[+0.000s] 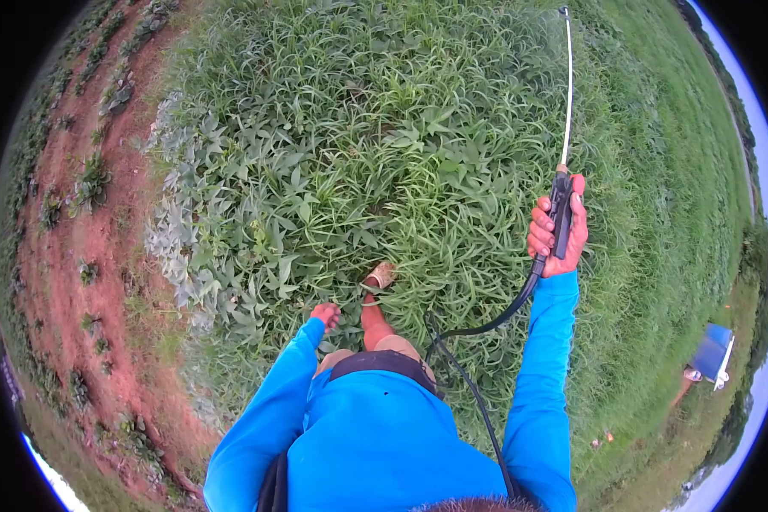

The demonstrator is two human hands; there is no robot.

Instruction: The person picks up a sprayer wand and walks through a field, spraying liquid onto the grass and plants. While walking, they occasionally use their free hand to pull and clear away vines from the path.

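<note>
My right hand [559,226], at the end of a blue sleeve, is wrapped round the black handle of a sprayer wand [561,200]. The wand's thin white tube [569,94] points away from me, its dark nozzle over the grass at the top right. From the handle a black hose [495,322] curves back toward my waist. Low beside my left thigh hangs my left hand [326,316], small in view; its fingers look loosely curled, and whether anything is in them cannot be made out. One foot in a light shoe [383,274] stands among the plants.
Dense grass and leafy weeds [316,171] surround my legs. At the left lies reddish soil [115,256] with rows of small plants. Greyish leaves [172,230] line its edge. A blue object [713,350] stands far off at the right.
</note>
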